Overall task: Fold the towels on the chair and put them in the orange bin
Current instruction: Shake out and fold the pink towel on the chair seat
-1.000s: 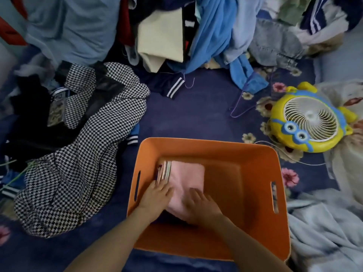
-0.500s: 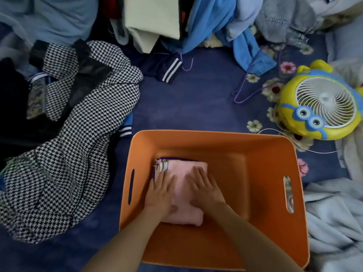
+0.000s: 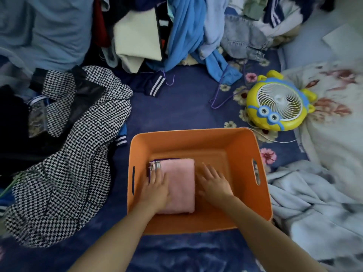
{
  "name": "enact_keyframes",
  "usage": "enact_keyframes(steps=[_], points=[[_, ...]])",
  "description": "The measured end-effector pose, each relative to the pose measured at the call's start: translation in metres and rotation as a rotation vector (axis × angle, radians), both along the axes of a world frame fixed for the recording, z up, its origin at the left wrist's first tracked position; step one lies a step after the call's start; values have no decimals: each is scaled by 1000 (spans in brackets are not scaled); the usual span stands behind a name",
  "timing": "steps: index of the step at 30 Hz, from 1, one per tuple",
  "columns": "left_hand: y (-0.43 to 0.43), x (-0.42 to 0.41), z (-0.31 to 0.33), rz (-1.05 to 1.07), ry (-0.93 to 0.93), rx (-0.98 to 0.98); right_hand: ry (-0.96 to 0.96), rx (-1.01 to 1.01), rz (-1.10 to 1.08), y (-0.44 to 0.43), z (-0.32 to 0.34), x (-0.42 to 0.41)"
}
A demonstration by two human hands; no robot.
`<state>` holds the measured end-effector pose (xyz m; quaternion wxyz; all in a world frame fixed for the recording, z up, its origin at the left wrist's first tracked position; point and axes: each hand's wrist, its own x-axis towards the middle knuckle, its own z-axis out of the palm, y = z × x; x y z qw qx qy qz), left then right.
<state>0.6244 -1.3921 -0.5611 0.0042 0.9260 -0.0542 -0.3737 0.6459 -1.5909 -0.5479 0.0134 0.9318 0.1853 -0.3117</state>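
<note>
Dark floral bedding [image 3: 176,107], strewn with clothes, carries the orange bin [image 3: 196,132]. The folded pink towel [image 3: 180,183] lies in the bin's left half, its long axis running from near wall to far wall. The left grip [image 3: 157,185] presses flat on it with straight fingers. The right grip [image 3: 214,183], fingers spread, was on the towel half a second ago and is now on the bin floor just beside it.

Smooth matt plastic bin [image 3: 200,142], fluffy pink cloth towel [image 3: 179,185]
</note>
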Motion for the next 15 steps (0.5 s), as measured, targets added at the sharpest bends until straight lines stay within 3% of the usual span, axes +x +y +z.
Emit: enact_keyframes(steps=[7,15], points=[[0,-11,95,-112,-218,-89,-237,19,-201,-48,95,-35],[-64,-17,177,-387,-476,-175,-483,-123,-363,-108,196,-103]])
